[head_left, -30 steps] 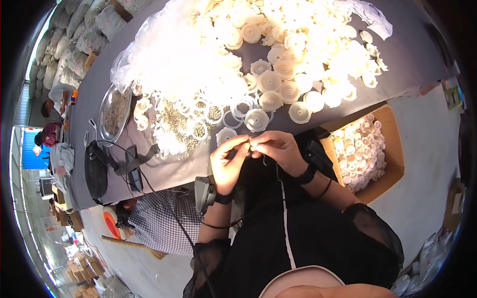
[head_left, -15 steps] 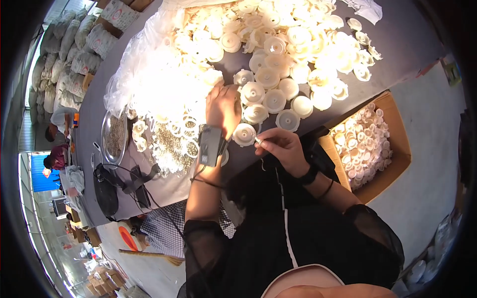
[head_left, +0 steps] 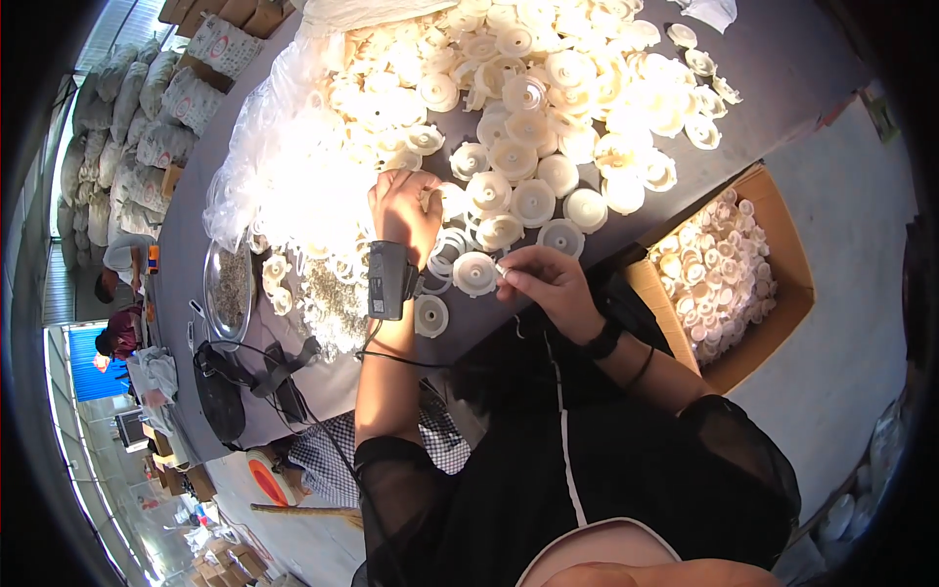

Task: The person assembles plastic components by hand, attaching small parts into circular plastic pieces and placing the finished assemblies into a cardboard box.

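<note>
My left hand (head_left: 405, 210) is at the near edge of the sunlit heap of white plastic discs (head_left: 577, 68). Its fingers are curled, and a white plastic disc (head_left: 452, 201) shows at the thumb side. My right hand (head_left: 550, 284) pinches a small pale piece (head_left: 503, 270) between thumb and fingertips; its exact kind is too small to tell. Right beside that pinch lies a round, flanged disc (head_left: 475, 274) with a raised centre. Another disc (head_left: 430, 316) rests below my left wrist. White rings (head_left: 448, 249) lie between my hands.
An open cardboard box (head_left: 797, 284) full of small white parts stands at right. Left of my left hand are small metal pieces (head_left: 328, 303), a round metal tray (head_left: 210, 293), a clear plastic bag (head_left: 235, 186) and a black pouch with cables (head_left: 220, 401). Other people (head_left: 122, 328) are at far left.
My left hand has drawn back leftward and slightly toward me from the heap, uncovering discs and rings. The right hand stays nearly in place, still pinching the small piece.
</note>
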`<state>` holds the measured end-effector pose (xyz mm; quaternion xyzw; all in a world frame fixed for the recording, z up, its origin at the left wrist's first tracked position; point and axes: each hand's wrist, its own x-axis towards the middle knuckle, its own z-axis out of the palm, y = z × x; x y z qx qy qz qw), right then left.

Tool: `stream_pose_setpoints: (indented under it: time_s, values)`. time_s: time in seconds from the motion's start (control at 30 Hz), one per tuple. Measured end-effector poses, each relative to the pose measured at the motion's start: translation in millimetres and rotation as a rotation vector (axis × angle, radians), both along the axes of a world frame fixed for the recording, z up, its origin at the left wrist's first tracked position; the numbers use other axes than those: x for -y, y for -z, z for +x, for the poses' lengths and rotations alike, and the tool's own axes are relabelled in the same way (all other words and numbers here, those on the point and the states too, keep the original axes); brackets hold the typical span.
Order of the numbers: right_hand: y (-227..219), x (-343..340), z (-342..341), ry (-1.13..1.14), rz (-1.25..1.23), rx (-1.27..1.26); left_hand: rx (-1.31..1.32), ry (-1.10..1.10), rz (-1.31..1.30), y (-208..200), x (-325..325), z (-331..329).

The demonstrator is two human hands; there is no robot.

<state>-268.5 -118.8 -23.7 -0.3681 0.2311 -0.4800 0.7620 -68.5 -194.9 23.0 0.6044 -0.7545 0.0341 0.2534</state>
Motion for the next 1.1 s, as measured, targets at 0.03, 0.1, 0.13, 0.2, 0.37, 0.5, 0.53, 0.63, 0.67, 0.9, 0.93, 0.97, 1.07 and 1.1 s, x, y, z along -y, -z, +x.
stream_pose_setpoints:
  time_s: [0.03, 0.1, 0.13, 0.2, 0.37, 0.5, 0.53, 0.63, 0.67, 0.9, 0.93, 0.97, 1.07, 1.1]
  values:
    - [-0.6, -0.4, 1.6, -0.006, 0.01, 0.001, 0.004, 0.013, 0.005, 0.0, -1.1, 0.7]
    - [-0.1, -2.3, 3.1, -0.01, 0.015, 0.0, 0.02, 0.05, 0.02, -3.3, -3.2, 0.1]
    - [1.3, -3.3, 3.7, -0.001, 0.013, 0.005, 0.018, 0.053, 0.014, -6.2, -4.5, -0.5]
    - [0.2, -5.3, 2.9, 0.013, 0.008, 0.007, -0.164, -0.007, -0.163, -10.5, -9.5, -2.4]
    - [-15.7, -8.7, 1.4, 0.052, -0.026, -0.02, -0.821, -0.061, -0.036, -13.9, -62.8, -22.8]
    - [-25.7, -14.5, 6.6, -0.006, -0.076, -0.014, -1.327, 0.004, 0.122, -9.4, -117.0, -43.9]
    - [-25.6, -15.9, 9.1, -0.016, -0.071, -0.004, -1.379, 0.02, 0.14, -10.4, -126.5, -46.4]
    - [-26.3, -23.6, 13.9, -0.048, -0.08, -0.02, -1.416, -0.007, 0.094, -7.8, -143.7, -49.0]
    - [-27.2, -26.4, 15.1, -0.053, -0.097, -0.04, -1.431, 0.002, 0.067, -6.6, -148.3, -48.2]
    - [-32.3, -39.0, 19.5, -0.055, -0.119, -0.081, -1.199, -0.072, -0.026, 1.2, -167.5, -42.5]
    - [-33.3, -39.6, 19.3, -0.083, -0.11, -0.083, -1.201, -0.071, -0.028, 0.2, -169.8, -44.0]
    - [-34.4, -40.6, 19.0, -0.11, -0.1, -0.084, -1.188, -0.073, -0.049, -2.2, -172.0, -45.8]
    - [-37.3, -43.7, 14.8, -0.134, -0.083, -0.163, -1.192, -0.059, -0.05, -9.0, -178.4, -49.0]
    - [-38.4, -45.5, 13.9, -0.136, -0.085, -0.164, -1.18, -0.061, -0.042, -11.9, -180.8, -50.8]
